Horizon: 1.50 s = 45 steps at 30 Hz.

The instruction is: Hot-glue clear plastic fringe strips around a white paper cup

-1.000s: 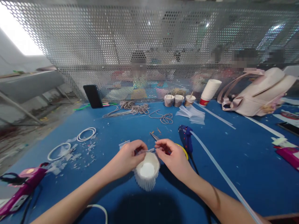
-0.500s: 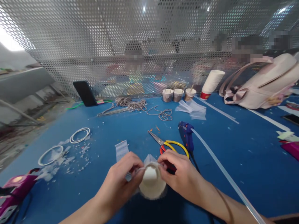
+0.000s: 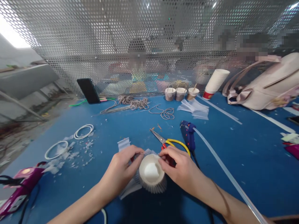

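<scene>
A white paper cup [image 3: 151,172] wrapped in pleated ribbed strips stands on the blue table [image 3: 233,146] between my hands. My left hand [image 3: 123,169] curls round its left side, fingers pinching the pleated strip at the rim. My right hand [image 3: 178,166] grips the right side of the rim, fingers closed on the strip. A loose end of pleated strip [image 3: 128,190] trails out below my left hand. Another short pleated piece [image 3: 123,143] lies just beyond my left hand.
Yellow-handled scissors [image 3: 169,142] and a blue glue gun [image 3: 188,135] with a long clear glue stick [image 3: 224,169] lie just beyond my right hand. White rings [image 3: 83,131] and scraps lie left, a pink glue gun [image 3: 22,183] at the near left. Cord [image 3: 134,104], small cups [image 3: 178,93], a cup stack [image 3: 216,79] and a pink bag [image 3: 266,85] stand by the perforated screen.
My hands dropped from holding a thin strip above the cup onto the cup's rim and sides. The cup tipped toward me, then stood up again.
</scene>
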Motion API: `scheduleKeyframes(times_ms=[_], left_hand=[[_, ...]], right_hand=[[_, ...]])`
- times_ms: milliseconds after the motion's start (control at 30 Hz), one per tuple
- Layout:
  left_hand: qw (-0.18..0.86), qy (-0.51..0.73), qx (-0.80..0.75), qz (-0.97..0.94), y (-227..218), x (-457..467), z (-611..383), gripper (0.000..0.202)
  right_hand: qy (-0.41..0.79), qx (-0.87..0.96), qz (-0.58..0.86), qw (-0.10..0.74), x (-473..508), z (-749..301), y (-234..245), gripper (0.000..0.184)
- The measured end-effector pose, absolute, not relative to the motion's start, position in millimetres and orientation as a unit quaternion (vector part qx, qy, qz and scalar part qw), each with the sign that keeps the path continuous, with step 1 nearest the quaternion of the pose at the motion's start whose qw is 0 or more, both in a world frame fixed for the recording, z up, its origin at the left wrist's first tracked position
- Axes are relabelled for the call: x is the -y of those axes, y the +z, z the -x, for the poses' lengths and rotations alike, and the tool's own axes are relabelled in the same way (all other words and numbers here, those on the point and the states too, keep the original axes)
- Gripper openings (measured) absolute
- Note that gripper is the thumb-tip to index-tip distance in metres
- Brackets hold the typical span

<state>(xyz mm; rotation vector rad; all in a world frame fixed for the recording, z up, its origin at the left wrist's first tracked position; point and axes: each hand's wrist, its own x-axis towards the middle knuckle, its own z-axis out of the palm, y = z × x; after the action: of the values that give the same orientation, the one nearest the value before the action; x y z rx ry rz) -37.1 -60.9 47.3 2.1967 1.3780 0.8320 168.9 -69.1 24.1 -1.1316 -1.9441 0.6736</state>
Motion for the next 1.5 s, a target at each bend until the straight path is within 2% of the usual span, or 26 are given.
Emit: scheduleKeyframes(times_ms=[167,267,433,600,633,733,800,1000,1267,1400,1500], left_hand=[[0.207,0.301,-0.474,-0.801,47.8,55.9,35.2,0.019],[0.219,0.3,-0.463,-0.804,49.0,53.1,32.5,0.019],[0.264,0.29,-0.458,-0.798,52.4,50.3,33.0,0.021],[0.28,0.283,-0.44,-0.805,53.1,48.7,34.0,0.022],[0.281,0.285,-0.436,-0.806,52.8,48.8,33.5,0.022],[0.293,0.292,-0.45,-0.791,52.9,50.0,31.8,0.022],[0.315,0.287,-0.477,-0.768,54.6,50.1,32.5,0.021],[0.346,0.254,-0.492,-0.757,58.1,41.9,42.9,0.02],[0.312,0.358,-0.516,-0.713,39.1,41.5,34.7,0.017],[0.306,0.371,-0.539,-0.692,34.9,40.8,33.7,0.016],[0.306,0.373,-0.557,-0.676,35.6,39.2,36.1,0.013]], right_hand=[[0.203,0.762,0.423,0.447,63.7,-164.6,25.9,0.013],[0.212,0.771,0.398,0.45,58.5,-157.0,26.6,0.022],[0.278,0.749,0.429,0.421,48.5,-146.9,23.4,0.014],[0.308,0.732,0.424,0.435,44.9,-147.1,22.2,0.043],[0.312,0.738,0.412,0.433,44.9,-147.3,22.5,0.04],[0.327,0.735,0.403,0.435,44.7,-147.3,23.9,0.016],[0.343,0.709,0.42,0.45,43.9,-147.2,24.7,0.01],[0.354,0.663,0.463,0.47,41.6,-147.8,23.7,0.011],[0.373,0.676,0.463,0.435,41.2,-150.2,21.9,0.019],[0.312,0.721,0.465,0.408,58.3,-166.3,24.3,0.029],[0.235,0.77,0.445,0.392,80.4,-192.1,23.1,0.028]])
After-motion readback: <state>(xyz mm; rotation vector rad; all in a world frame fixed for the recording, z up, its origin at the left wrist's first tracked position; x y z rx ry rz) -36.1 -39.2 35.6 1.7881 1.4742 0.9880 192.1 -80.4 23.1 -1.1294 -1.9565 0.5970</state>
